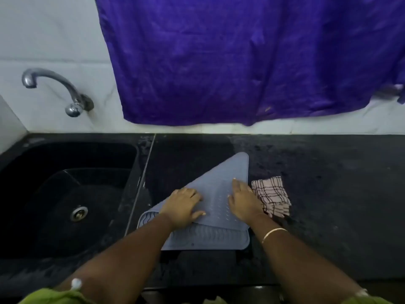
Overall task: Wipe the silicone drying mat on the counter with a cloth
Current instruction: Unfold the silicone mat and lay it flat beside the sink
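Both bare forearms reach up from the bottom of the frame; the left hand [183, 206] and right hand [243, 201] lie palm-down at centre, fingers [235, 186] spread flat.

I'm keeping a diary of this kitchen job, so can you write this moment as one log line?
mat: folded over itself | left hand: flat on fold | right hand: flat on fold | checked cloth: beside mat, unheld | wiping: not underway
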